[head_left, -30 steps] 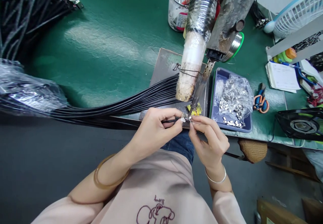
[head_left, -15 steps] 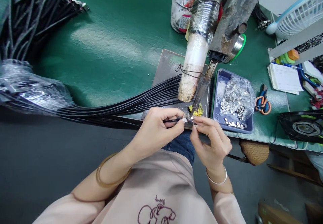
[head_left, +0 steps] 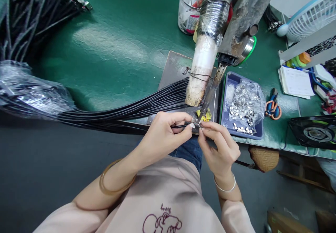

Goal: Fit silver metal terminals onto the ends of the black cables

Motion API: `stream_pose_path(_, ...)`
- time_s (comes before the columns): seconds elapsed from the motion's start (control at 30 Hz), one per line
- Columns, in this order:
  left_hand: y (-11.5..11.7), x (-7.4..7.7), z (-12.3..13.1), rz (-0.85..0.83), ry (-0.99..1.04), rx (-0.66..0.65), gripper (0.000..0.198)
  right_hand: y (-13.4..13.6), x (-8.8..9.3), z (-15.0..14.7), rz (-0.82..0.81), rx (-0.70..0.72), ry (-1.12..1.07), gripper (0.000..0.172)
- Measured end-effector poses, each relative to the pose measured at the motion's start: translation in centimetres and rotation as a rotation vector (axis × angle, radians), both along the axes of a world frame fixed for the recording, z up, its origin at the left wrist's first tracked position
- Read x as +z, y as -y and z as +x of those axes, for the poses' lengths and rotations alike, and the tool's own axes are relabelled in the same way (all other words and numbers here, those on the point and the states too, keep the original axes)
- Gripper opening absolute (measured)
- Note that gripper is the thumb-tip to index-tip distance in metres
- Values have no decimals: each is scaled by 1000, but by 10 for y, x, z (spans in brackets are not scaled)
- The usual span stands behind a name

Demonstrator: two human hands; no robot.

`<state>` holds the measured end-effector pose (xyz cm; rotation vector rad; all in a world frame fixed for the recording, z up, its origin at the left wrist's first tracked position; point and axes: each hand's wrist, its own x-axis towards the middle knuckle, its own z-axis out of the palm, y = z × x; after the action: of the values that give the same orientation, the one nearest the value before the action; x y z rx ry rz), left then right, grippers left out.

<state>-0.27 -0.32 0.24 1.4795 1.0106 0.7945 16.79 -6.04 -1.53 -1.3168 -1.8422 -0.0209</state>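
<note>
My left hand (head_left: 168,131) pinches the end of a black cable (head_left: 180,125), with a small whitish piece (head_left: 192,125) at its fingertips. Close against it, my right hand (head_left: 219,143) is closed at thumb and forefinger on a small metal connector (head_left: 199,124), partly covered by the fingers. The tip of a soldering iron (head_left: 210,94), mounted above, comes down to where cable and connector meet; whether it touches, I cannot tell. Many more black cables (head_left: 126,110) run in a bundle from the left onto a grey plate (head_left: 170,65).
Right of the iron stands a blue tray (head_left: 225,121) with a plastic bag and loose metal connectors. An exhaust hose (head_left: 201,61) hangs over the plate. Beyond lie cutters (head_left: 273,107), a solder spool (head_left: 248,49), a notepad (head_left: 295,80) and a clear tub (head_left: 186,14).
My right hand has shifted very slightly left, and the metal connector is now nearer the cable end under the iron's tip. My left hand stays nearly still.
</note>
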Motion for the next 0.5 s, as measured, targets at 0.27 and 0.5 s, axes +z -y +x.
stream_pose_path(0.27,-2,1,-1,-25,-5,-15,15,0,3,-2,5,3,-21,21)
stream_pose_path(0.5,-5,1,-1,2,-30,-28,13,-1,2,-1,-3,4,-3,19)
